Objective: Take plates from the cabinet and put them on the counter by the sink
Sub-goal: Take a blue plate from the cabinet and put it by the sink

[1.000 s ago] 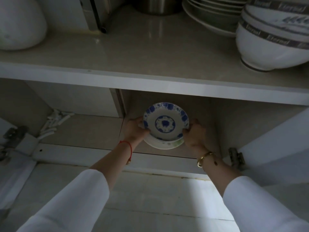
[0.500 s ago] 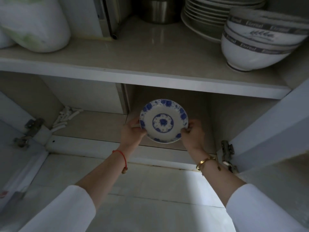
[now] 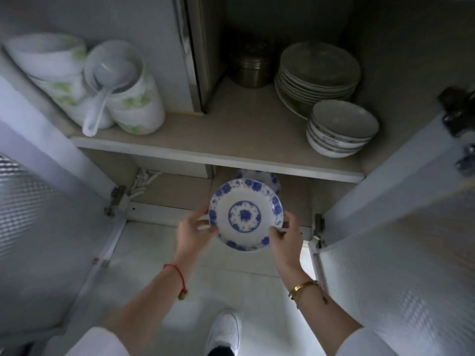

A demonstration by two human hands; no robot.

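A small white plate with a blue floral rim and centre (image 3: 245, 214) is held in front of the lower cabinet opening. My left hand (image 3: 191, 231) grips its left edge and my right hand (image 3: 285, 235) grips its right edge. Behind it, on the bottom shelf, part of another blue-patterned plate (image 3: 272, 179) shows under the shelf edge. The counter and sink are out of sight.
The middle shelf (image 3: 218, 152) carries a stack of plates (image 3: 317, 78), stacked bowls (image 3: 340, 129), a metal tin (image 3: 250, 69) and white containers with a spoon (image 3: 113, 91). Both cabinet doors (image 3: 401, 227) stand open at either side. My white shoe (image 3: 225, 330) is on the tiled floor.
Both hands have drawn the blue plate out of the lower shelf toward me and upward. The camera has pulled back, so the middle shelf now shows from above.
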